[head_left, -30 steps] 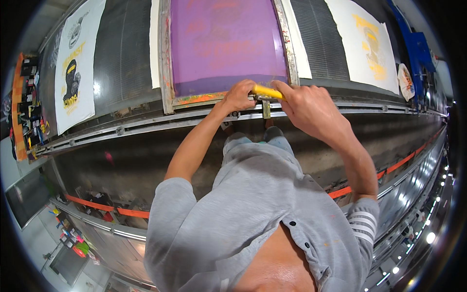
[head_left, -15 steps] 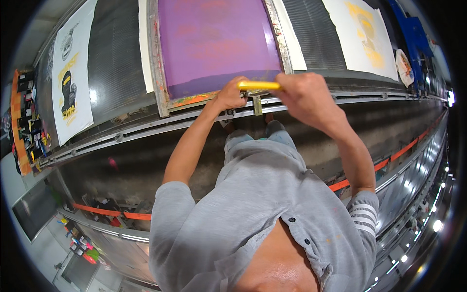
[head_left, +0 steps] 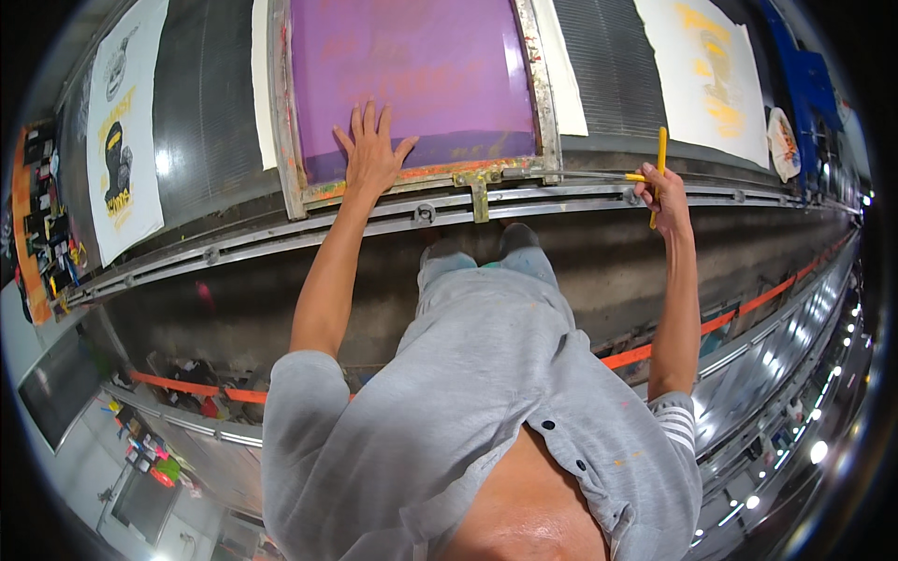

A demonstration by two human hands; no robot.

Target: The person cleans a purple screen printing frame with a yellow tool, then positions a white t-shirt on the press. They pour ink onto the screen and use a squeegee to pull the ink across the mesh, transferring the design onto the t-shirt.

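Screen (head_left: 412, 65) under left hand (head_left: 372, 164), fingers apart; right of screen, right hand (head_left: 668, 198), fingers clamped on yellow handle (head_left: 662, 147); hold shaft (head_left: 580, 175) straight.

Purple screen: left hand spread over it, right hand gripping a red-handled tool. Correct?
Handle colour is wrong: the head view shows the right hand gripping a yellow-handled tool. The left hand is spread over the purple screen, as stated.

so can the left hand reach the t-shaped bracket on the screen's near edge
Probably yes: the left hand, spread over the purple screen, looks empty, and nothing visible stands between it and the bracket.
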